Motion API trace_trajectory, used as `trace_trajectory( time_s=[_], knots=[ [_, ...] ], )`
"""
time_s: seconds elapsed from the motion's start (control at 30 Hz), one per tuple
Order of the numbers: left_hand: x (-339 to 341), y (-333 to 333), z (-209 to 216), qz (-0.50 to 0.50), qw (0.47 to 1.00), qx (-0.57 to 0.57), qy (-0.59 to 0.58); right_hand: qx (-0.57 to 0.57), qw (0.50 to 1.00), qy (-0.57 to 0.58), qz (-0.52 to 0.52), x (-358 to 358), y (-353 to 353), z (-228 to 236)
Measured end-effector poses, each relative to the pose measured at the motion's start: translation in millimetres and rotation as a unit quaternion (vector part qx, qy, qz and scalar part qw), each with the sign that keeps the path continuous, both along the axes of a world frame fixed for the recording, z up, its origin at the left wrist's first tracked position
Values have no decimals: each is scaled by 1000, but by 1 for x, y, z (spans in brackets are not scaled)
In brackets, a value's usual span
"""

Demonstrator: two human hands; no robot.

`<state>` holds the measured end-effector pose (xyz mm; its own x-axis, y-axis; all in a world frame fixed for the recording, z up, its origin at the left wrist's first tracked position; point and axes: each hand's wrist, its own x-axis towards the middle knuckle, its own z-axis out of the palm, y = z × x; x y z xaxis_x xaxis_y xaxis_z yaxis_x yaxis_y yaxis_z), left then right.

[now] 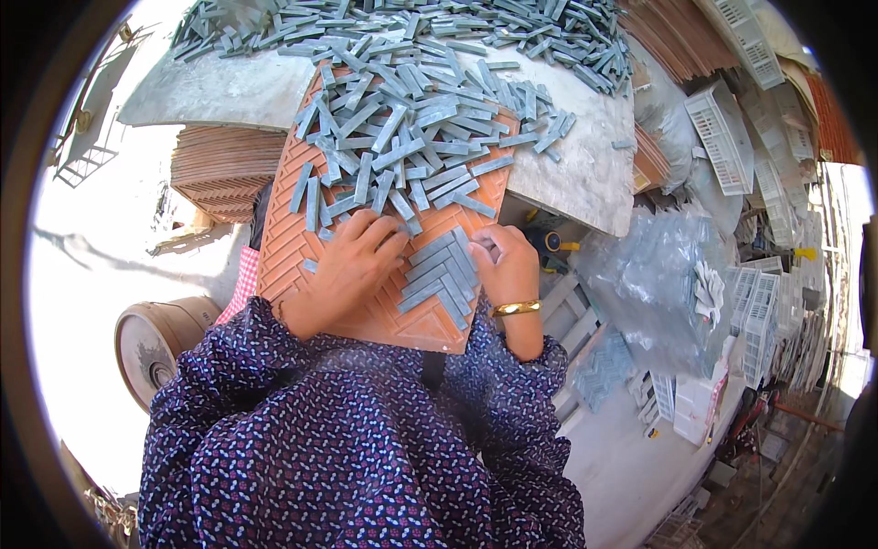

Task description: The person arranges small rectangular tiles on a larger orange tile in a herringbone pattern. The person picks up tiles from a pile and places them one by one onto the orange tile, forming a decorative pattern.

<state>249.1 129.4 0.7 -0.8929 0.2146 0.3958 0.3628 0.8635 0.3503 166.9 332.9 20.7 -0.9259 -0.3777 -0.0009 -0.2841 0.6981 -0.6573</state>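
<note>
An orange grooved tray (279, 261) with a herringbone pattern lies tilted before me, its near edge against my body. On its lower right, grey-blue stone strips (442, 277) sit fitted in a herringbone block. Loose strips (389, 128) are heaped over the tray's far half. My left hand (352, 265) bends its fingers down at the near edge of the heap, left of the fitted block; what its fingertips hold, if anything, is hidden. At the block's right edge, my right hand (508, 265), with a gold bangle above it, has curled, pinched fingers; their contents cannot be made out.
Beyond the tray, a pale worktop (585, 160) carries more piled strips. Stacked orange trays (224, 169) stand at left, above a round bucket (160, 343). At right are a plastic-covered stack (649, 274) and white slotted crates (718, 137).
</note>
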Motion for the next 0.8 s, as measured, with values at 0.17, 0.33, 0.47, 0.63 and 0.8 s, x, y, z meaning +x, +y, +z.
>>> trace_trajectory(
  time_s=[0.17, 0.33, 0.47, 0.63, 0.8],
  knots=[
    [8, -11, 1, -1, 1000, 1, -31, 62, 998, 1, -9, 2, -6, -7],
    [10, -12, 2, 14, 999, 12, -45, 106, 990, 91, -20, 10, -15, -6],
    [12, -14, -2, 13, 999, 10, -46, 174, 979, 107, -9, 14, -25, -1],
    [12, -14, 3, 4, 999, 36, -32, 96, 992, 87, -4, 7, -14, -14],
    [8, -13, -1, 12, 999, 33, -34, -7, 1000, -8, -8, -4, -9, -14]
  ],
)
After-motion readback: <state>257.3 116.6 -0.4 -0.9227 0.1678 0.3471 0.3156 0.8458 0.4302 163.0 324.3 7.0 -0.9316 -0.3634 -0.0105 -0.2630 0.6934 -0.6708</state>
